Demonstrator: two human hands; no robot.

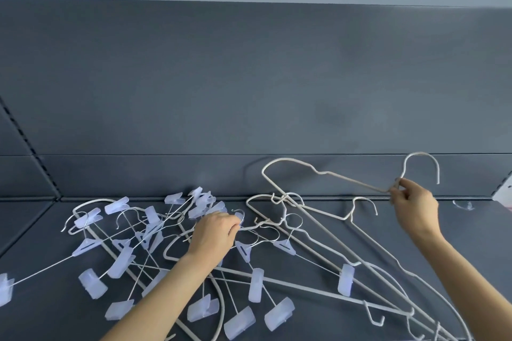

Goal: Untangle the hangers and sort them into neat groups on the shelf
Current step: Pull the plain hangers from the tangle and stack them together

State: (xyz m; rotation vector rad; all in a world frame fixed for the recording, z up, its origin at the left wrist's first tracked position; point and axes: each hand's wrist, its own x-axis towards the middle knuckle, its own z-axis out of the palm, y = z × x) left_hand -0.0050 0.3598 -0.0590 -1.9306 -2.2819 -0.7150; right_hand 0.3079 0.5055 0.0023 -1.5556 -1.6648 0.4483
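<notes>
**One hanger coming free, no groups formed yet**

Most of the work lies ahead, as far as I can judge from where I stand. Across the near part of the dark shelf [33,310] sprawls a single heap. The clip hangers [122,261], thin metal rods with pale translucent clips, lie mostly to the left and in the middle. The plain white wire hangers [304,286] cross one another to the right. The two kinds overlap in the middle, with hooks caught through frames and rods lying over bars. I can see no sorted pile or neat row anywhere on the shelf.

The right hand [414,203] is raised at the far right. Its fingertips are pinched together on the neck of one white hanger [357,182], just below the hook. That hanger is tilted up off the heap, its far shoulder high against the back panel [249,86]. Its lower bar runs down into the pile, and I cannot tell whether it has cleared the other hangers.

The left hand [214,234] rests palm down on the middle of the tangle, its fingers bent over the wires beside a small metal hook. I cannot make out whether it grips a wire or only holds the heap down.

So the sorting appears to be at its first stage. One white hanger is being separated, every other hanger remains to be freed, and both groups have yet to be laid out.
</notes>
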